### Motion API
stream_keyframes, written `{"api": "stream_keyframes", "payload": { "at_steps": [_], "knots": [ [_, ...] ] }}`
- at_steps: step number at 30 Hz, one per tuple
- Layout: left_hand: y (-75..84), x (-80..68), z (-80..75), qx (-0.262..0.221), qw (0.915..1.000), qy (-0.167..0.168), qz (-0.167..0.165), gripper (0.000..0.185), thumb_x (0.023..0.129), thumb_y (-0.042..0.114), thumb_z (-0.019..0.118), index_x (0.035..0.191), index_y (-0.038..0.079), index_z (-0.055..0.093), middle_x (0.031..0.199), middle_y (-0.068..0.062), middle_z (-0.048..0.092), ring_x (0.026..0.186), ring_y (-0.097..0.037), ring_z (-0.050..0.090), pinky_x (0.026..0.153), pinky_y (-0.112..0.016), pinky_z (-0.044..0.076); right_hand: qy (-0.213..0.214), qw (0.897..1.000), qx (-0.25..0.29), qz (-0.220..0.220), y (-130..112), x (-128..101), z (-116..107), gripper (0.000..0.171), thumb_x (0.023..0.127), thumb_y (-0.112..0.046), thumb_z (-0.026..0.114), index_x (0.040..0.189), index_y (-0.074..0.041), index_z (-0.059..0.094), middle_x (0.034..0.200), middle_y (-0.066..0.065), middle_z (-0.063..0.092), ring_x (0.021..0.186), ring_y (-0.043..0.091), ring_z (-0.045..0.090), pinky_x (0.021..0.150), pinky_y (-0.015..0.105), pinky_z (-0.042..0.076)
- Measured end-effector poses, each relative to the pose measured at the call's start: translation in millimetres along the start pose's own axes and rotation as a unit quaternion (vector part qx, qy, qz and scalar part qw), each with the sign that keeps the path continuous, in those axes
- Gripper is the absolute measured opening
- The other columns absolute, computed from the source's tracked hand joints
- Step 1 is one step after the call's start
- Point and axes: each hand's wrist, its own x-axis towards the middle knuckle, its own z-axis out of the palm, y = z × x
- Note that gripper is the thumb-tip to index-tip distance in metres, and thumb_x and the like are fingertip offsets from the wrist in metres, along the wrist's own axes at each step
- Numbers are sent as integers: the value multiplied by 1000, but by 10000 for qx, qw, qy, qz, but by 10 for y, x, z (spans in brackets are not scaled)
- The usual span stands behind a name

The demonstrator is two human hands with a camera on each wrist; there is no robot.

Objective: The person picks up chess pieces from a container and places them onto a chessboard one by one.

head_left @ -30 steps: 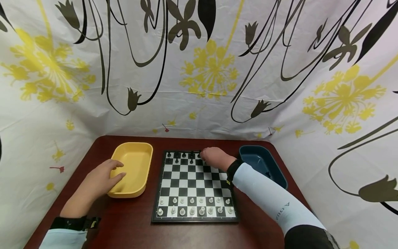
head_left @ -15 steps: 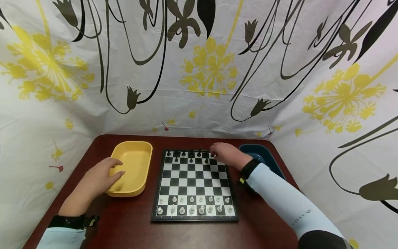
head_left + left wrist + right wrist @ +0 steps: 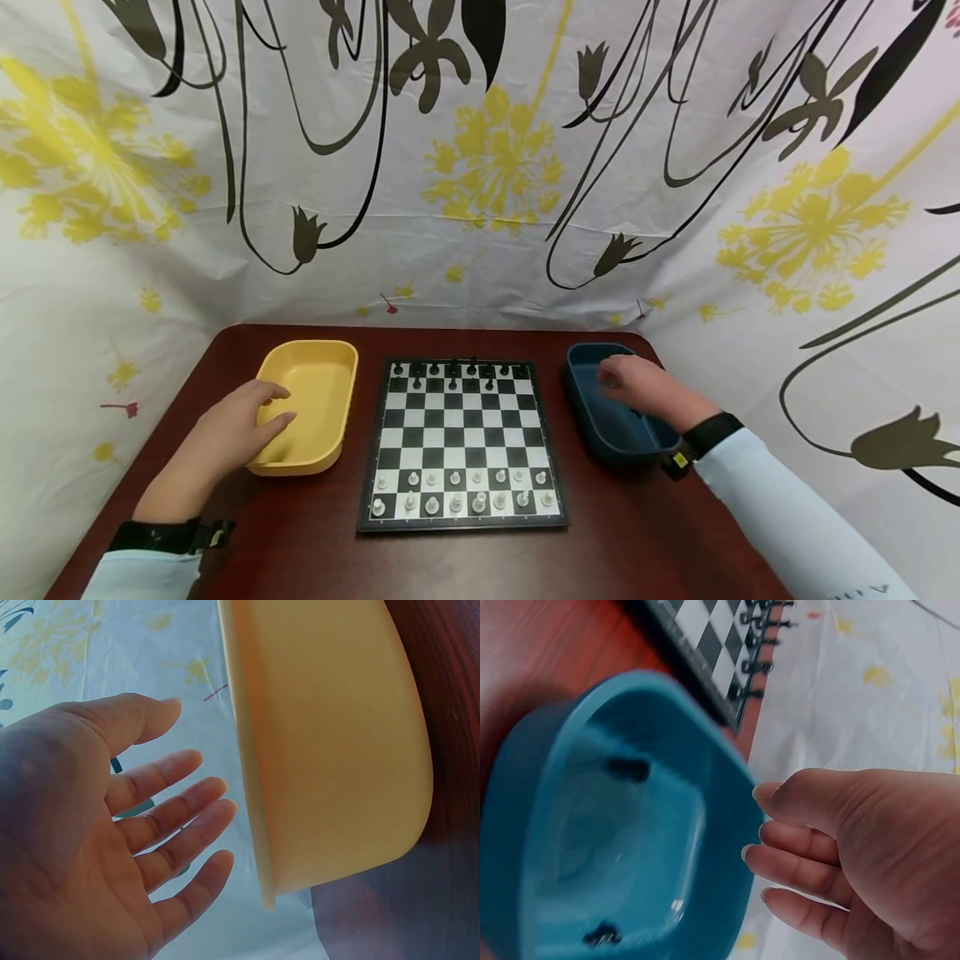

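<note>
Blue tray sits just under the right hand, which hovers over its near rim w/ fingers loosely bent, holding nothing. In the right wrist view 2 dark chess pieces lie inside the tray, blurred, below and apart from the fingertips. Chessboard lies on the bench just to the hand's left: black pieces along the far rows, white pieces filling the 2 near rows.

Left hand rests at the near-left rim of the yellow tray, fingers spread and relaxed, nothing gripped; fingertips sit at the rim, but contact can't be told for sure. Yellow tray is just left of the board, apart from it. Flower-print cloth hangs behind and to both sides of the bench.
</note>
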Motion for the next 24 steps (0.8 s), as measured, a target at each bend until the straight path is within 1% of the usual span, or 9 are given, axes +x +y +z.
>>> {"api": "stream_keyframes", "payload": {
  "at_steps": [4, 8, 14, 17, 20, 22, 24],
  "knots": [
    [5, -6, -20, 1, 10000, 10, -13, 43, 103, 27, 80, 132, -3, 69, 138, -31, 64, 119, -49, 64, 98, -71, 54, -12, 9998, 138, 120, 95, -147, -9, 15, 100, -8, 81, 113, -4, 76, 104, 3, 74, 91, 17, 69, 80, 44, 62],
    [1, -10, -35, 17, 10000, -48, -75, 44, 103, 27, 80, 132, -3, 69, 139, -32, 64, 119, -49, 64, 98, -72, 54, -192, 9993, 191, 246, 137, -241, -19, 19, 100, -5, 81, 118, -2, 76, 107, 6, 75, 94, 20, 70, 82, 44, 63],
    [-11, -7, -40, 32, 9999, -95, -95, 44, 103, 28, 80, 133, -3, 69, 139, -32, 64, 119, -49, 64, 97, -71, 55, -354, 9987, 283, 222, 92, -308, -25, 20, 99, -4, 82, 118, -2, 75, 109, 9, 75, 95, 20, 70, 82, 44, 63],
    [-15, -5, -36, 37, 9999, -116, -88, 45, 103, 28, 80, 133, -3, 69, 139, -31, 64, 119, -49, 64, 96, -71, 55, -636, 9971, 394, 120, 51, -305, 23, 21, 98, -7, 83, 117, -2, 74, 110, 11, 74, 94, 18, 69, 80, 42, 63],
    [-16, -3, -30, 26, 9999, -116, -71, 44, 103, 28, 80, 133, -2, 69, 139, -31, 64, 119, -49, 65, 96, -71, 55, -968, 9941, 482, 54, 34, -297, 125, 26, 97, -9, 85, 119, -3, 74, 112, 10, 74, 94, 15, 69, 79, 38, 63],
    [-12, -2, -29, 13, 9999, -105, -56, 44, 103, 28, 80, 133, -2, 69, 139, -31, 64, 119, -49, 65, 96, -72, 55, -1140, 9921, 512, 52, 44, -297, 212, 27, 96, -9, 86, 120, -4, 75, 112, 8, 75, 96, 16, 71, 81, 38, 63],
    [-10, 0, -26, 5, 10000, -83, -31, 44, 103, 28, 80, 133, -2, 69, 139, -31, 64, 119, -49, 65, 96, -72, 54, -1255, 9905, 566, 70, 45, -296, 289, 28, 94, -8, 85, 120, -5, 75, 110, 5, 75, 95, 16, 70, 80, 39, 63]
  ]
}}
